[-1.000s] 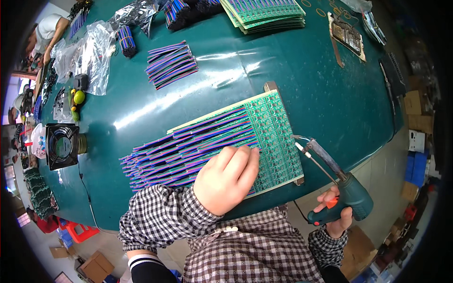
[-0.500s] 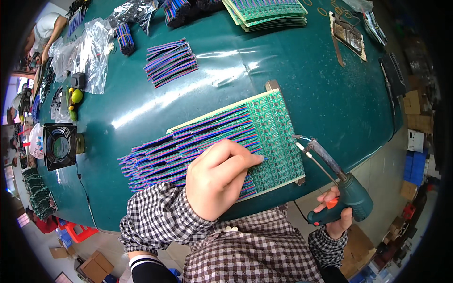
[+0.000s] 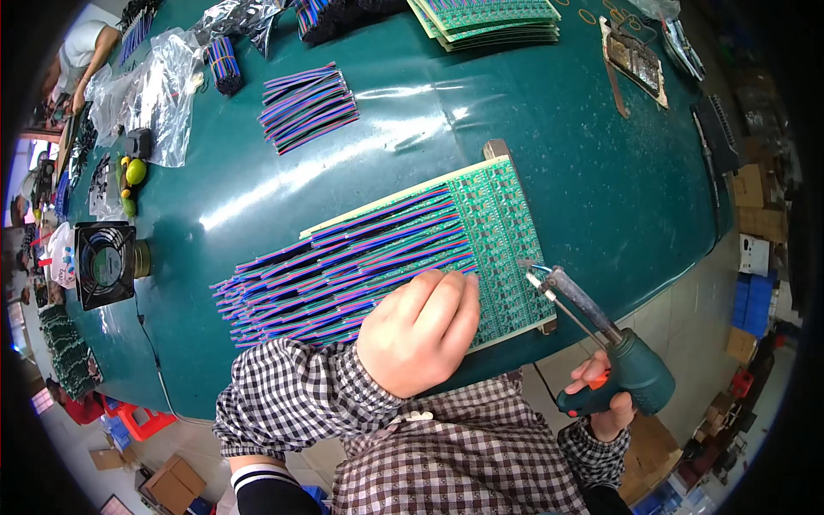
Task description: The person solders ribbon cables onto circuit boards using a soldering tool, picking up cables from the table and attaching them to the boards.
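Note:
My left hand lies over the lower rows of wires, fingers curled and pressed together. What the fingertips pinch, if anything, is hidden. Beneath it is a green circuit board panel covered with small repeated components. Rows of short multicoloured ribbon wires reach leftward from it, overlapping one another. My right hand grips a dark green soldering gun with an orange trigger. Its hot tip and thin feed tube point up and left, by the panel's right part.
Behind the panel lies a loose wire bundle. A stack of circuit boards is at the far edge. A small black fan stands left, near clear plastic bags. A metal tray sits far right. Another person is at the far left.
My left hand has turned, its fingers curling closer together slightly lower on the wires. The soldering gun has shifted a little left and down, bringing its tip to the panel's right part.

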{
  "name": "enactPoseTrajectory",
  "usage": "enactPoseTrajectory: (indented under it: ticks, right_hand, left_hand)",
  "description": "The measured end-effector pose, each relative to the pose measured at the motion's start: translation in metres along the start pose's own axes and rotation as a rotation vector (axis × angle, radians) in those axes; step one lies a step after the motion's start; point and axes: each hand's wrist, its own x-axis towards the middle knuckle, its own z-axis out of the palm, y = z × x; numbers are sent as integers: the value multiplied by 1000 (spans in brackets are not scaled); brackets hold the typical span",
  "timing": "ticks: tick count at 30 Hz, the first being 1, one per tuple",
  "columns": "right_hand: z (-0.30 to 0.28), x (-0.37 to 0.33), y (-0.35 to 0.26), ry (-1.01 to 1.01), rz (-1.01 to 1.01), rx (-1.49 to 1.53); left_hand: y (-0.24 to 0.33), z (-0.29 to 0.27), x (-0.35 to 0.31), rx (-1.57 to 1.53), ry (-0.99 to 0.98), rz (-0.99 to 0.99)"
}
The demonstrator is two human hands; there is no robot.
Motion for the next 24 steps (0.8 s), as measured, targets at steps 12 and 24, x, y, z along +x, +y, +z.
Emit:
enactPoseTrajectory:
  ticks: [12,24]
  right_hand:
    - [2,-2,4,-66,29,-211]
    - [20,9,3,69,30,-242]
  left_hand:
    - [-1,-1,2,-21,-19,7]
    - [0,0,1,2,-23,1]
